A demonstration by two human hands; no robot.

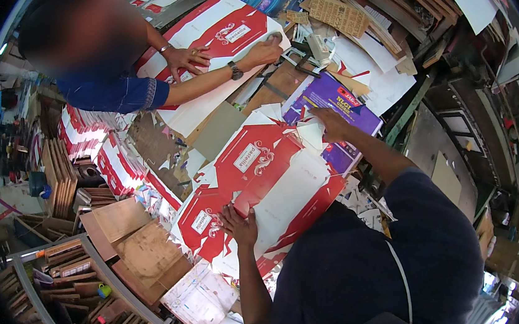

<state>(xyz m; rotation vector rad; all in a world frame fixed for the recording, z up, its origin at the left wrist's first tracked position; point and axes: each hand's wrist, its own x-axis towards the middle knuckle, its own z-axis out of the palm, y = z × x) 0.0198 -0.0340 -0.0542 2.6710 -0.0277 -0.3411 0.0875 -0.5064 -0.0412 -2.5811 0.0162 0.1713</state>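
Note:
A pile of red and white printed carton sheets [286,175], die-cut with jagged edges, lies in front of me on the worktable. My left hand [239,226] rests flat on its near left part, fingers spread. At the far right corner, my right hand [331,125] has its fingers curled against the white cardboard flaps [310,134]; the fingertips are partly hidden. Across the table, a co-worker's hands [188,61] lie on another red and white sheet stack [209,32], one pressing a small dark object near its right end.
Purple printed sheet [344,101] lies under my right forearm. Cardboard scraps and a black clamp-like tool [300,63] clutter the far right. Stacked printed sheets [115,160] stand on the left, above brown boards [136,242]. A rack of wooden dies [91,297] fills the lower left.

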